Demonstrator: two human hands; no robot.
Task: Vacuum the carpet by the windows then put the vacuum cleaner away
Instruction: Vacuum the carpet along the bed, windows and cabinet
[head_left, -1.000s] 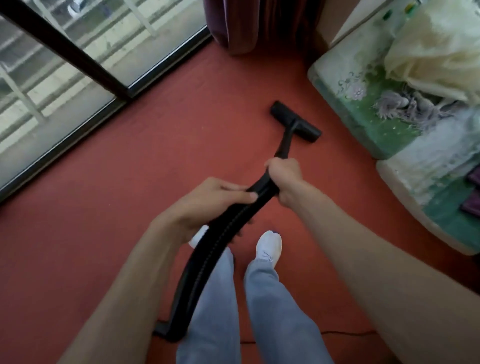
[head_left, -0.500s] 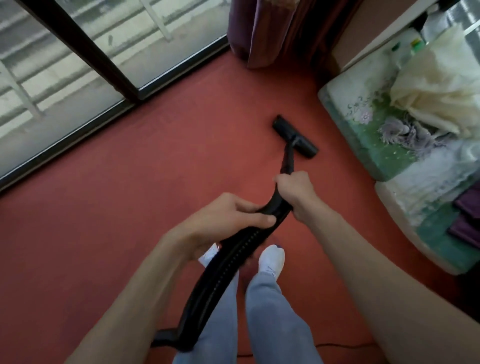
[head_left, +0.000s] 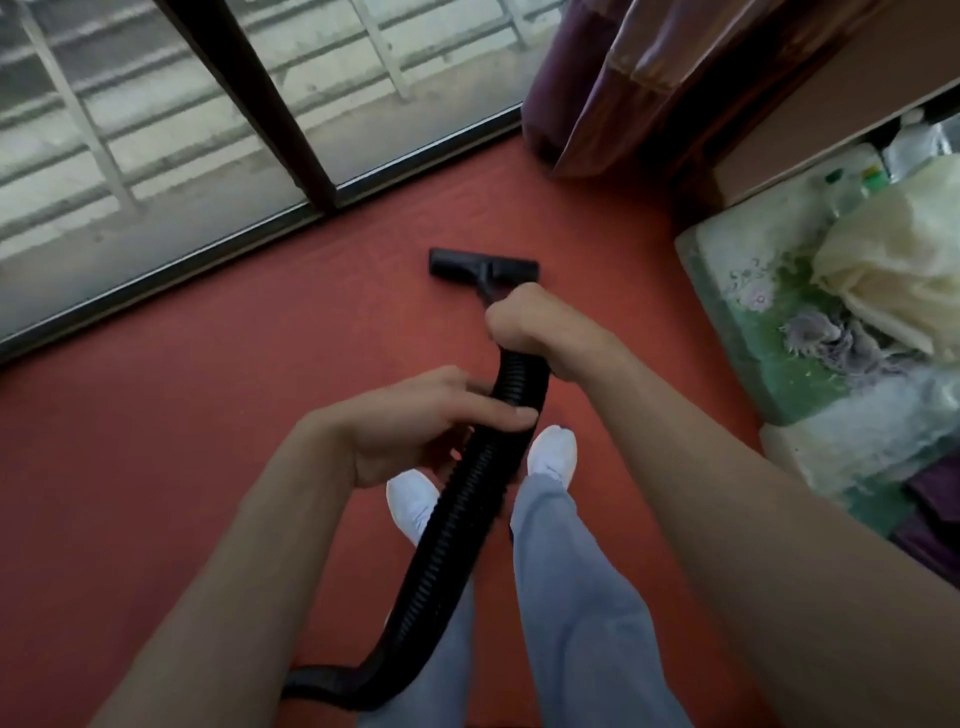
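Only the head view to go on, so here's what I've got. I'm mid-vacuum: the floor nozzle (head_left: 484, 267) sits flat on the red carpet (head_left: 208, 415) at about 12 o'clock from my feet, near the window (head_left: 156, 104) frame, which runs from 9 round to 12. My right hand (head_left: 540, 332) has its grip clamped tight around the top of the wand, just where it meets the hose. My left hand (head_left: 415, 421) is wrapped more loosely around the ribbed black hose (head_left: 452, 530) lower down, thumb laid along the top.

Progress-wise, I'd say the vacuuming part is underway and nowhere near finished. The carpet strip along the glass toward 9 o'clock and the corner by the curtain (head_left: 613, 83) at 1 o'clock look like they need passes, though I can't really judge dirt from here. Putting the machine away hasn't started; the vacuum body isn't even in view, the hose just trails off behind me at 7 o'clock.

The hose looks flexible and corrugated, the nozzle a wide flat bar. The mattress (head_left: 779, 322) at 3 o'clock crowds that side.
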